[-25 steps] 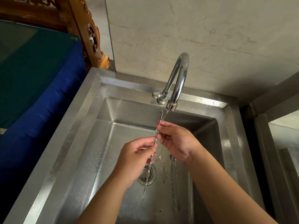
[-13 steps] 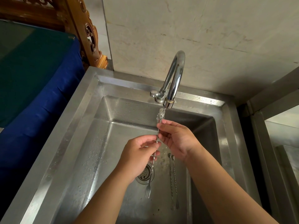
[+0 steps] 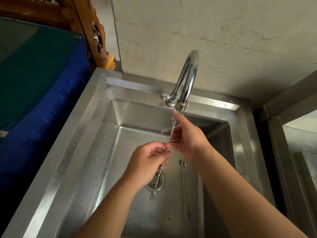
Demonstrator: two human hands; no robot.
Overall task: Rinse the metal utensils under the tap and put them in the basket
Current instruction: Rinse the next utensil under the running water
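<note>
A long thin twisted metal utensil (image 3: 157, 182) with a small fork end hangs almost upright under the chrome tap (image 3: 187, 79). Its top end sits in the running water just below the spout. My left hand (image 3: 145, 162) pinches its shaft in the middle. My right hand (image 3: 188, 140) holds the shaft a little higher, fingers around it. Two more of the same utensils (image 3: 185, 188) lie side by side on the floor of the steel sink (image 3: 89, 152), right of the drain. No basket is in view.
The round drain strainer (image 3: 158, 182) sits in the sink floor below my left hand. A blue and green covered surface (image 3: 34, 83) borders the sink on the left. A carved wooden piece (image 3: 96, 35) stands behind it. A steel unit (image 3: 295, 152) adjoins on the right.
Both hands lifted the utensil a little higher toward the spout, so its top end is now in the water. The fork end turned into view over the drain.
</note>
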